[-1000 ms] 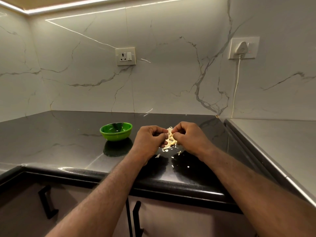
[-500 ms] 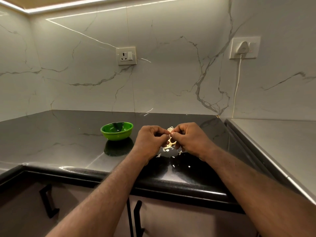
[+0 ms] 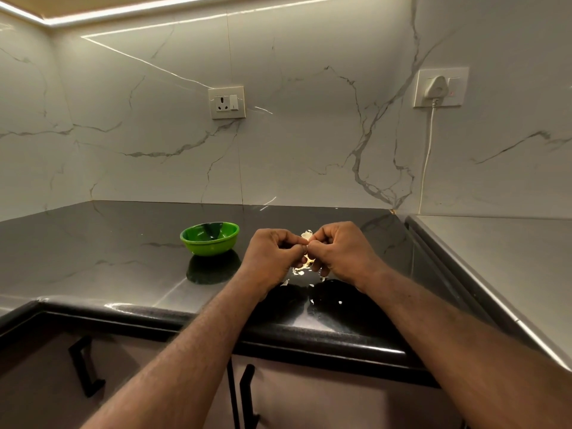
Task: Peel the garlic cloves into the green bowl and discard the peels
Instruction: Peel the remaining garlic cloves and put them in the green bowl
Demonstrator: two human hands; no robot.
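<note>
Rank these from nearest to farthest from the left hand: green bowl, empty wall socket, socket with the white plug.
1. Green bowl, on the counter left of the left hand.
2. Empty wall socket, back wall, above the bowl.
3. Socket with the white plug, wall, far right.

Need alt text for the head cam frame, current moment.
Two bare hands, left hand and right hand, pinch a piece of garlic between their fingertips above a glossy black countertop. Pale peel scraps lie scattered under the hands. A green bowl stands on the counter just left of them.
</note>
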